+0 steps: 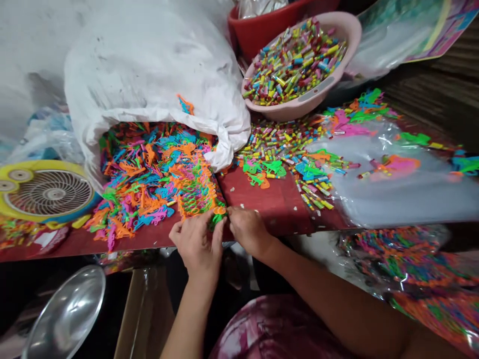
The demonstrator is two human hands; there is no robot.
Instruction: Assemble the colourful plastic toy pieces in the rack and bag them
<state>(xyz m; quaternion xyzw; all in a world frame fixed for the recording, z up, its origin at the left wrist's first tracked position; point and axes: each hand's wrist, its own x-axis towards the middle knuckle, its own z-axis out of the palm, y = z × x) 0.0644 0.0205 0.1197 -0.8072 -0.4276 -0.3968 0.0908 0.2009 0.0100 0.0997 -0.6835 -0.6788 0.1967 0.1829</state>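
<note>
Running right across, the red counter (269, 199) carries it all! Up top bulges the white sack (149, 65), and from its mouth spills a heap of bright plastic pieces (138, 184). Behind, to the right, the pink basin (292, 110) brims with coloured tubes (292, 65); far left, the yellow fan (56, 192). Down at the counter's near edge, the left hand (196, 242) has its grip pinching the near end of a packed row (194, 187), at a green piece (217, 219); just beside, the right hand (250, 232) curls, its grip too hidden to tell.
</note>
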